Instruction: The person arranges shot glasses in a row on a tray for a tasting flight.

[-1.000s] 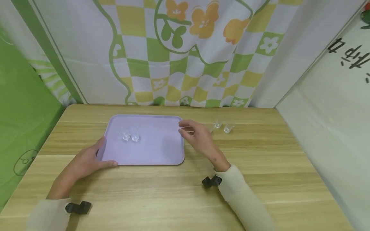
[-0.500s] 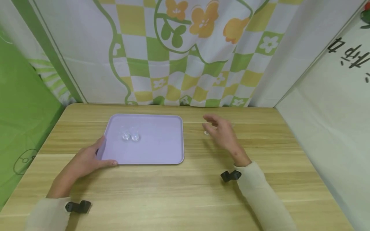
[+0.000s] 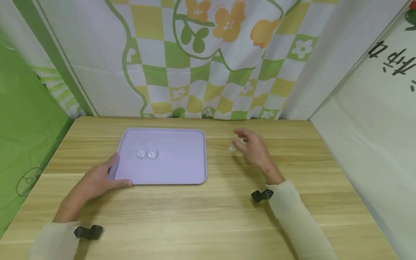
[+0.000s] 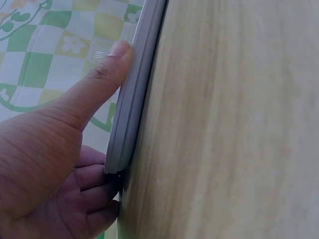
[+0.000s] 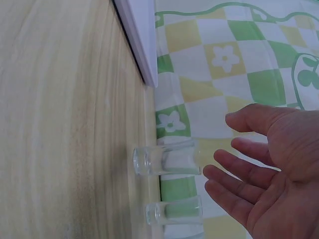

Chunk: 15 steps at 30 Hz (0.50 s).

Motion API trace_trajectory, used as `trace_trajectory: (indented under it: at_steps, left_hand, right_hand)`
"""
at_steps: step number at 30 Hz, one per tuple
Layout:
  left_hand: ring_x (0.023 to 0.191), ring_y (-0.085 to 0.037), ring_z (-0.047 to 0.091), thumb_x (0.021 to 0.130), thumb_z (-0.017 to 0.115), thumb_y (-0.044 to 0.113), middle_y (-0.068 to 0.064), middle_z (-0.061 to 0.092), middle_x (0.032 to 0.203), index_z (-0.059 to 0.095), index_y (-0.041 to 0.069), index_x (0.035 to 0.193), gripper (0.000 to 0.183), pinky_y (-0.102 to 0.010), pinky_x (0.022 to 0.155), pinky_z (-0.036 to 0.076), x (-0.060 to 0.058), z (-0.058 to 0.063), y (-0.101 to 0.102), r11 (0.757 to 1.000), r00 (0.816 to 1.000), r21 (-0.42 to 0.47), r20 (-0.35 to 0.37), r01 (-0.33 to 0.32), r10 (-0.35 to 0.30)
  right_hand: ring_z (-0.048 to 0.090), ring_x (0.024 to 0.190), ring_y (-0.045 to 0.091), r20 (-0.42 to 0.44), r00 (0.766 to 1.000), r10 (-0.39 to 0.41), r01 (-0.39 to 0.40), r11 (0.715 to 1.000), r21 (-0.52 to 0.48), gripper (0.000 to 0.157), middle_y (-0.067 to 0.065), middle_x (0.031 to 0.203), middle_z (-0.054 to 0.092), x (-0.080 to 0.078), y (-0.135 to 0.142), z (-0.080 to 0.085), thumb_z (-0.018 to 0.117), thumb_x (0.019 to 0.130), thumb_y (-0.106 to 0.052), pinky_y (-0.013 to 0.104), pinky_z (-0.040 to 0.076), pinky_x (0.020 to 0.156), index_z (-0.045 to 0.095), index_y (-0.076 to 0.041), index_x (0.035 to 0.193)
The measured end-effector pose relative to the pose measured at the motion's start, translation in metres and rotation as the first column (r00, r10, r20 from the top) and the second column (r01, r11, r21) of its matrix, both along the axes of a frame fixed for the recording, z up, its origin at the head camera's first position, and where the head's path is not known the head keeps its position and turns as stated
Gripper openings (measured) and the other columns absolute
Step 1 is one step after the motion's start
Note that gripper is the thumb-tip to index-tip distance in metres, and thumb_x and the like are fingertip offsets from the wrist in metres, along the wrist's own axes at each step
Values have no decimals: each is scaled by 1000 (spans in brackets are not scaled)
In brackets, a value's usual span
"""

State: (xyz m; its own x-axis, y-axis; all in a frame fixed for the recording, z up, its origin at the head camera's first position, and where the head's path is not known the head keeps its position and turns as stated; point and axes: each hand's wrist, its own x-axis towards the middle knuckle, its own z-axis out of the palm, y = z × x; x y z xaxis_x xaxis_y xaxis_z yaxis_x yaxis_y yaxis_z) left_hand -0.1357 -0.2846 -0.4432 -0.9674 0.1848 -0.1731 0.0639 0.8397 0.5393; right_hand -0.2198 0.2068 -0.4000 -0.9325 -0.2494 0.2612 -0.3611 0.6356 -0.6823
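A lilac tray [image 3: 175, 169] lies on the table with two small clear glasses [image 3: 147, 154] standing on its left half. My left hand [image 3: 97, 180] grips the tray's near left corner. In the left wrist view, its thumb [image 4: 112, 62] lies along the rim and the other fingers curl at the corner. My right hand [image 3: 255, 150] hovers beyond the tray's right side, fingers spread and bent slightly, with nothing held. Close to its fingertips in the right wrist view stand a small clear glass [image 5: 167, 158] and another glass [image 5: 174, 211]. From above, the hand partly hides the glasses there.
The wooden table [image 3: 182, 224] reaches back to a checked curtain [image 3: 211, 79] with flowers. A green cloth [image 3: 29, 108] hangs at the left and a white sheet [image 3: 373, 126] with black writing at the right. Black cameras [image 3: 88, 233] sit on both wrists.
My right hand has moved rightward from the tray's right edge to the glasses on the table. My left hand has stayed on the tray corner.
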Motion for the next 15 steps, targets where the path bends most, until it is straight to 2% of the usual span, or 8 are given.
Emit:
trace_trajectory:
  at_steps: [15]
  left_hand:
    - [137,-64,29,80,77,69,-47,24,151,8,-11,159,132,-72,108,30,0,1,1,1000,1000,-12,-1,-4,4]
  right_hand:
    - [60,123,42,73,997,-16,13,999,37,47,26,139,60,-2,3,-5,73,98,-9,51,53,99,57,7,139]
